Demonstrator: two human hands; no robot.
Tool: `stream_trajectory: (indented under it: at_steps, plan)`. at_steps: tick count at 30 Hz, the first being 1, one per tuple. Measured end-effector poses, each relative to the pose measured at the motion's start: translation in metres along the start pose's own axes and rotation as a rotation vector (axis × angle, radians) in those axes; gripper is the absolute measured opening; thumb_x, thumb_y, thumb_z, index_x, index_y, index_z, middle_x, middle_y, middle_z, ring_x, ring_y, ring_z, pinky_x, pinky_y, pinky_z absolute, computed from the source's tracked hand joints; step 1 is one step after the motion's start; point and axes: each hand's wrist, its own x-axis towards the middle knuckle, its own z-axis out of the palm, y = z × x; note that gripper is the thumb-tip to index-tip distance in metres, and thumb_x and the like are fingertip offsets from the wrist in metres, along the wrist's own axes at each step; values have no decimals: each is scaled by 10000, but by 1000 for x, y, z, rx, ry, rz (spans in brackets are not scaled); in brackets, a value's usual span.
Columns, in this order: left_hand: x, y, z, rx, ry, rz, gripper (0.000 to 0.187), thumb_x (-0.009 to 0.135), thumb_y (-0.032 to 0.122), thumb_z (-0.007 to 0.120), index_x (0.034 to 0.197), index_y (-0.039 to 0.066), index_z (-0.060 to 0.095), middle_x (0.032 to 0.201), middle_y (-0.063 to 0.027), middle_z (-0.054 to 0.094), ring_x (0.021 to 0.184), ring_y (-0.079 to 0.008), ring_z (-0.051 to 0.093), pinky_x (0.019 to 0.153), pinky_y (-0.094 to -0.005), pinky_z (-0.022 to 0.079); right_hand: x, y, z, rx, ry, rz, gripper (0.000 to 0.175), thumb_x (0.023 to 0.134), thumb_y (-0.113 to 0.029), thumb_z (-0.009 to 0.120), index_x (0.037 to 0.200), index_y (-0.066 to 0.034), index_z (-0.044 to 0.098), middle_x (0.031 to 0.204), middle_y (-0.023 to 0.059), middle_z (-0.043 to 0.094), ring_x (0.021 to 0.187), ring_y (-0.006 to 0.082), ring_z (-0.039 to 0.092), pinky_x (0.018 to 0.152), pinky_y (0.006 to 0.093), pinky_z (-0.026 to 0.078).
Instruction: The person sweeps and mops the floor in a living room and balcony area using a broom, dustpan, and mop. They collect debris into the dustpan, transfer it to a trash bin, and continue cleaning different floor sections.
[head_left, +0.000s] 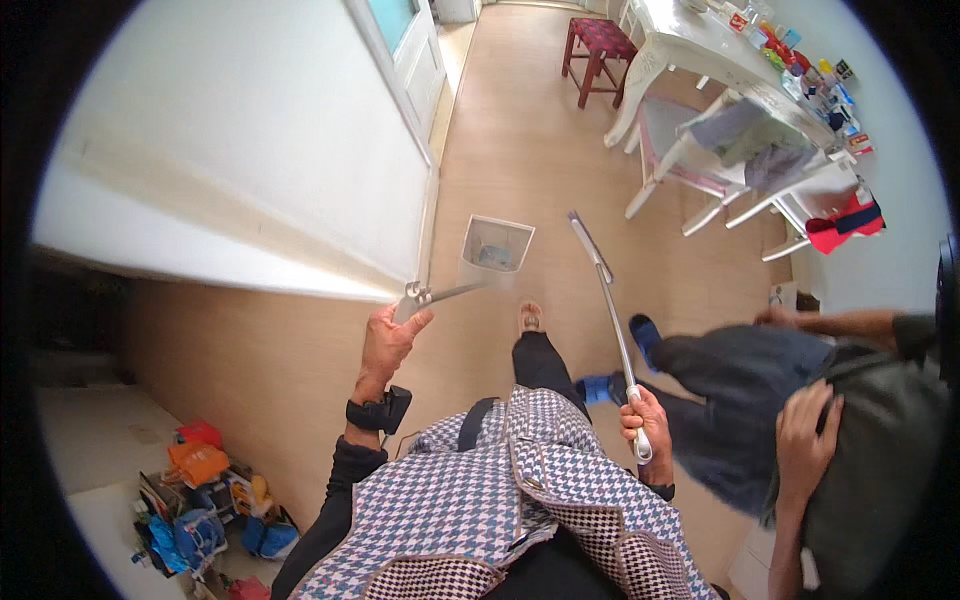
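Note:
My left hand (388, 341) grips the pale upper end of a long-handled dustpan (497, 244), whose handle slants to the right. The pan lies low over the floor ahead, its white rim upward, with something bluish inside. In my right hand (646, 427) is the white grip of a broom (616, 322) with a metal pole. Its narrow head is tilted, up and to the left of that hand, right of the dustpan. Whether the head touches the floor, I cannot tell.
Another person (750, 397) is close on my right in blue slippers. Beyond are white chairs (675, 165), a carved white table (660, 45) with small items and a red stool (592, 56). A white wall (262, 150) borders the left. Bags and shoes (202, 517) lie at lower left.

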Motion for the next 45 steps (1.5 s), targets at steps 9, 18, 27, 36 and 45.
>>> stream_trajectory:
  at_steps: [9, 18, 27, 36, 45]
  plan:
    - [229, 130, -30, -90, 1, -41, 275, 823, 318, 738, 898, 61, 672, 532, 98, 418, 431, -10, 333, 379, -218, 246, 196, -154, 151, 53, -70, 89, 106, 978, -134, 505, 1074, -97, 480, 709, -16, 462, 502, 20, 423, 405, 169, 365]
    - [488, 256, -31, -21, -27, 20, 321, 803, 325, 749, 902, 31, 664, 511, 70, 430, 447, -24, 332, 396, -240, 282, 355, -319, 288, 9, -104, 114, 96, 982, -133, 487, 1072, -103, 474, 714, -15, 454, 500, 12, 405, 403, 170, 364]
    - [750, 385, 7, -71, -86, 18, 409, 796, 332, 759, 872, -46, 623, 508, 59, 419, 482, -39, 360, 426, -262, 328, 476, -493, 416, -73, 61, 176, 234, 972, -140, 509, 1203, -135, 468, 735, -2, 440, 488, 14, 350, 380, 171, 326]
    - [962, 493, 62, -78, 84, -63, 426, 796, 332, 763, 815, -44, 565, 505, 50, 435, 395, -34, 364, 357, -233, 286, 733, -666, 512, -106, -144, 151, 380, 946, -121, 535, 1298, -73, 399, 752, 30, 494, 521, 36, 424, 420, 187, 375]
    - [1178, 633, 107, -101, 79, -113, 276, 803, 302, 753, 813, 75, 597, 509, 62, 438, 372, -42, 358, 335, -235, 263, 948, -863, 617, -124, -207, 134, 269, 958, -149, 515, 1211, -77, 458, 747, 4, 508, 526, 19, 446, 413, 172, 393]
